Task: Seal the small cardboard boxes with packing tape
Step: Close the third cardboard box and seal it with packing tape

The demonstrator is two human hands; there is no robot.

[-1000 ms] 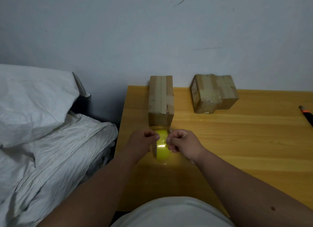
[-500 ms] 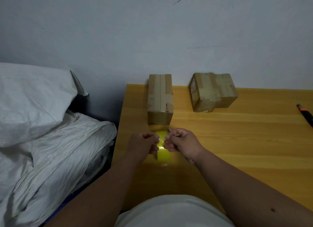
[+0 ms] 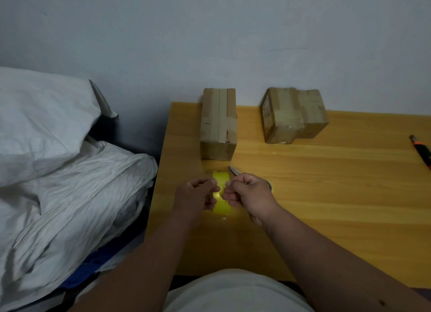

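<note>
Fingers of both hands (image 3: pixel 196 196) (image 3: pixel 248 193) pinch yellow tape roll (image 3: pixel 221 195); wooden table (image 3: pixel 326 195) abuts grey wall (image 3: pixel 210 43); bedding (image 3: pixel 58 160) left.

I see a translucent yellow tape roll (image 3: pixel 221 195) on a honey-yellow wood-grain surface (image 3: pixel 326 195). Beyond the roll stands a plain brown cardboard box (image 3: pixel 218 123) with paler tape strips; right of that box is a second brown box (image 3: pixel 294 116). Far right of the roll lies an orange-and-black knife (image 3: pixel 422 151). Left of it, the bedding (image 3: pixel 58 160) is white, the wall (image 3: pixel 210 32) grey-blue.
</note>
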